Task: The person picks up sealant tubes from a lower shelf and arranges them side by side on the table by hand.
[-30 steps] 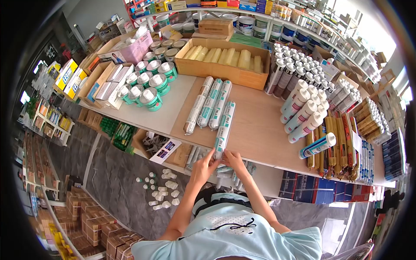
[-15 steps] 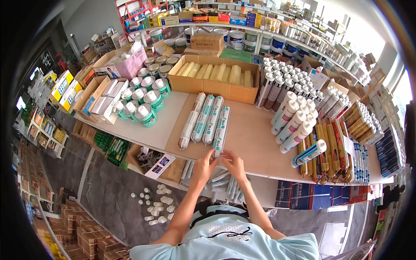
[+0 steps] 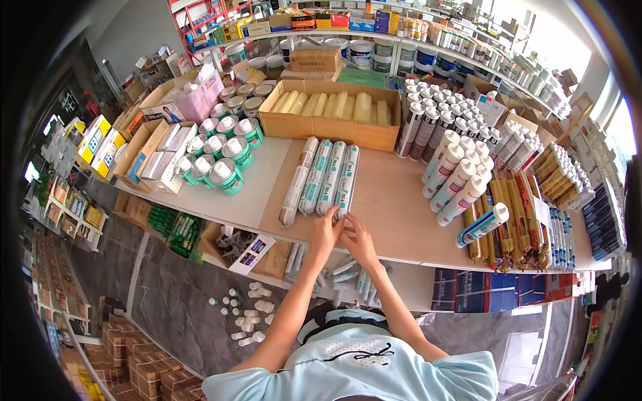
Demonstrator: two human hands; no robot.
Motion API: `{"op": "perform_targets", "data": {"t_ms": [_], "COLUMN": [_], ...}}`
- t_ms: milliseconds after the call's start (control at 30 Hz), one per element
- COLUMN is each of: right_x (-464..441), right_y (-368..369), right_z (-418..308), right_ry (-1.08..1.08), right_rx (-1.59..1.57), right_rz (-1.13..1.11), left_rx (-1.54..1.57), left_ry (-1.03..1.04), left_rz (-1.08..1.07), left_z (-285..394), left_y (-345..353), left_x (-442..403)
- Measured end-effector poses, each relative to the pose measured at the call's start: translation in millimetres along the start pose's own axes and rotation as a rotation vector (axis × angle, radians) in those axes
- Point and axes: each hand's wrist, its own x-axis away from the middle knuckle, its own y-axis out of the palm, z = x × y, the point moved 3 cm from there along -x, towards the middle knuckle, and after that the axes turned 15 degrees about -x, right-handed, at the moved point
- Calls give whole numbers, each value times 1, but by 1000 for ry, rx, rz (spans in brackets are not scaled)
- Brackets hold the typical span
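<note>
Several white and teal sausage-shaped sealant packs lie side by side on the wooden tabletop (image 3: pixel 394 230). My left hand (image 3: pixel 326 234) is at the near end of the rightmost pack (image 3: pixel 347 177), its fingers closed on that end. Close beside it, my right hand (image 3: pixel 359 242) touches the same end with bent fingers that are slightly apart. The leftmost pack (image 3: pixel 299 184) and the middle packs (image 3: pixel 324 180) lie next to it, their far ends roughly level.
Behind the packs is a cardboard box (image 3: pixel 328 130) of yellowish sticks. Green cans (image 3: pixel 226 175) stand at left. White cartridges (image 3: pixel 461 197), gold packs (image 3: pixel 515 214) and a blue-white cartridge (image 3: pixel 483 226) are at right. An open box (image 3: pixel 234 247) sits below the table edge.
The rightmost pack has moved away from me along the table, into line with the others. Both hands have moved forward with it, and my right hand has come closer to my left.
</note>
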Motion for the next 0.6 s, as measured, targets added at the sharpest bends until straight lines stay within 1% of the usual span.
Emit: {"op": "perform_targets", "data": {"t_ms": [100,200,267,300,400,467,500,567,600], "right_x": [-2,0,1,1,4,6,7,7,9], "right_y": [1,1,1,1,5,4,2,2,3], "right_z": [-1,-5,-8,-5,6,13,13,16,9], "right_ry": [-64,-48,35,30,-22,-82,-84,13,13], "right_rx": [69,34,-50,-50,-32,77,78,-40,-44], "right_rz": [-15,-12,-40,-41,-12,-48,-45,-83,-81], "left_rx": [61,-20,-49,-48,-86,-77,-76,6,3], "left_ry": [-4,8,22,24,26,11,14,34,35], "left_rz": [-6,33,86,90,80,54,54,72,69], "left_z": [-3,-5,-4,-1,1,0,0,-2,-4], "left_y": [1,3,3,3,-1,1,1,0,-1], "left_x": [1,3,3,3,3,4,5,9,11]}}
